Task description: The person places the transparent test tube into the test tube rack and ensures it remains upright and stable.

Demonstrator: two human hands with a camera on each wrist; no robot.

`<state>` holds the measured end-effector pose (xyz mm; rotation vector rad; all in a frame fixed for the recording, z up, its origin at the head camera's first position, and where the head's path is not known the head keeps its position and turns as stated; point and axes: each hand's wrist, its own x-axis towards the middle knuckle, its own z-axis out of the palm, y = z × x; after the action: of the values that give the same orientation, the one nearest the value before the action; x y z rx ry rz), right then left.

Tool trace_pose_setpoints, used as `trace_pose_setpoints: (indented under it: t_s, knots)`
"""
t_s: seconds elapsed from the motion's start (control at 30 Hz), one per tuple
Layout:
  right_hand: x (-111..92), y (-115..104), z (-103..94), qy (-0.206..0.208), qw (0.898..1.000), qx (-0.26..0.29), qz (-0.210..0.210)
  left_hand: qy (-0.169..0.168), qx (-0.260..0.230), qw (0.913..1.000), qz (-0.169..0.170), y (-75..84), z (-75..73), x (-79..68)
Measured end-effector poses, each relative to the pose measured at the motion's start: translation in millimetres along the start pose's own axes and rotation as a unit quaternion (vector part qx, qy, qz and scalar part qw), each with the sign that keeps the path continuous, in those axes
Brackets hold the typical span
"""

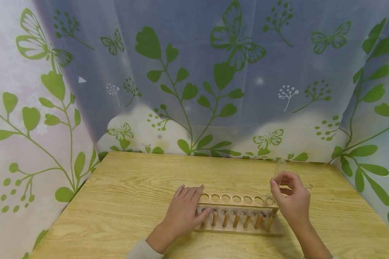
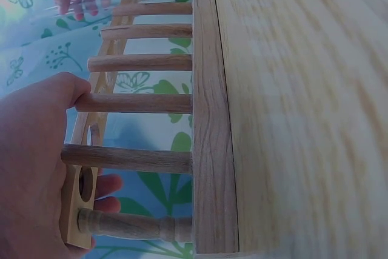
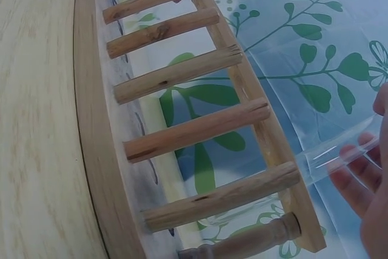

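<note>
A wooden test tube rack point(image 1: 243, 233) stands on the table, with a row of round holes in its upper rail and a row of upright pegs. My left hand point(image 1: 184, 207) grips the rail's left end; in the left wrist view the thumb lies on the peg side and fingertips show beyond the rail. At the other end my right hand point(image 1: 295, 198) holds a clear test tube point(image 3: 336, 148) between thumb and fingers. The tube's lower part runs through the end hole of the rack, seen in the right wrist view. Its upper end rises faintly above the hand in the head view.
The rack rests on a light wood-grain table point(image 1: 133, 180). A curtain point(image 1: 188, 72) printed with green leaves and butterflies hangs along the table's back edge, and similar printed cloth point(image 1: 35, 108) borders the left and right sides.
</note>
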<state>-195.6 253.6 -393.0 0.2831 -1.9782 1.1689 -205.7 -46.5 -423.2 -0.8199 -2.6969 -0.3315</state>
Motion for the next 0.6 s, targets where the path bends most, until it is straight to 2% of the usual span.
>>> trace_pose_setpoints:
  t_s: [0.4,0.6]
  knots:
    - [-1.5,2.1,1.5,-0.002,1.000,0.008,0.007,0.000,0.001,1.0000,0.001,0.3,-0.5,0.0]
    - [-4.1,7.9,3.9,0.002,1.000,0.014,-0.017,-0.007,-0.002,1.0000,-0.003,0.9,-1.2,-0.2]
